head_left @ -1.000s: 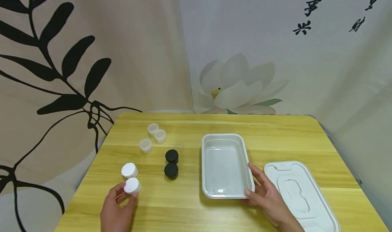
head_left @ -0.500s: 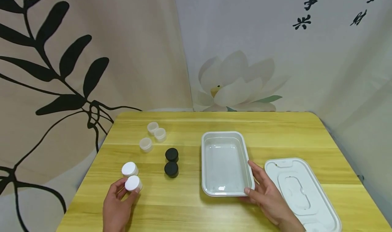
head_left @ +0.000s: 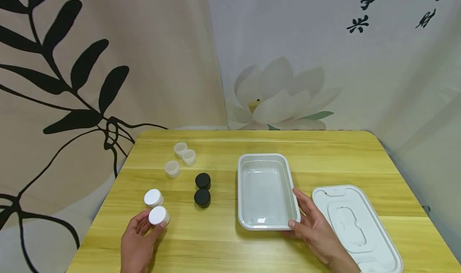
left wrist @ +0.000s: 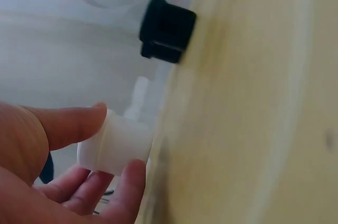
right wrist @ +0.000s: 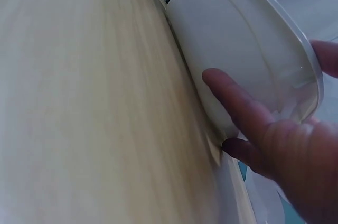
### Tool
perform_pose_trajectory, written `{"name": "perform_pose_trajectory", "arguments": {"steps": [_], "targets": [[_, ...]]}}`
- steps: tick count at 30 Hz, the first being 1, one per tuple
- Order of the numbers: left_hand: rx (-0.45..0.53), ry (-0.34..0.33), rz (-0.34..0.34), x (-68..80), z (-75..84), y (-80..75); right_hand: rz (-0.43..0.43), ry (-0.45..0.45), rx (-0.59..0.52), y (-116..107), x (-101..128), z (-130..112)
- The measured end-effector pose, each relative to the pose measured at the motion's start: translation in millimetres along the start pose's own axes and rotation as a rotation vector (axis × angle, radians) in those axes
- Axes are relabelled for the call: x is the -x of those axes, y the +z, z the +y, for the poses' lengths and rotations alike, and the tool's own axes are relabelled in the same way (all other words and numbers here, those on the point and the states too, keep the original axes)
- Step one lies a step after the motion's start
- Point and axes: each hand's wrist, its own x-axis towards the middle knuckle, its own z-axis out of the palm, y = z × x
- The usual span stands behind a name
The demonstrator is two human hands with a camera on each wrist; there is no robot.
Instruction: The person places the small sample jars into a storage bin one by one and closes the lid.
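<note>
Between its thumb and fingers, my left hand (head_left: 138, 241) pinches a small round white-lidded jar (head_left: 159, 215). In the left wrist view this jar (left wrist: 124, 145) lies close to the tabletop; whether it touches it I cannot tell. A second white-lidded jar (head_left: 153, 197) stands just behind it. My right hand (head_left: 318, 235) grips the near right corner of a white rectangular plastic box (head_left: 264, 227), which has no lid on and nothing inside. Its thumb lies at the rim, and the right wrist view shows fingers against the outer wall of the box (right wrist: 227, 28).
Two black-lidded jars (head_left: 203, 198) stand between the white jars and the box. Farther back are three small translucent jars (head_left: 173, 168). A white lid (head_left: 354, 221) lies flat at right on the wooden table (head_left: 216, 251). Printed curtains hang behind the table.
The left hand and its jar have shifted slightly right relative to the other white jar. The right hand keeps its grip on the box. The head view has tilted slightly down.
</note>
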Motion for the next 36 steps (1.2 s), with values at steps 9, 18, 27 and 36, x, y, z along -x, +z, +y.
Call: {"name": "perform_pose_trajectory", "arguments": {"steps": [9,18,27,36], "targets": [[0.089,0.039,-0.136,11.9,44.6,10.0,0.038,0.002,0.02,0,4,-1],[0.173,0.161,-0.288,8.6,88.9,54.7,0.048,-0.002,0.01,0,5,-1],[0.234,0.229,-0.489,7.8,114.7,119.4,0.045,0.024,0.01,2,2,0],[0.107,0.286,-0.604,4.6,125.9,181.4,0.049,0.035,0.003,2,2,0]]}}
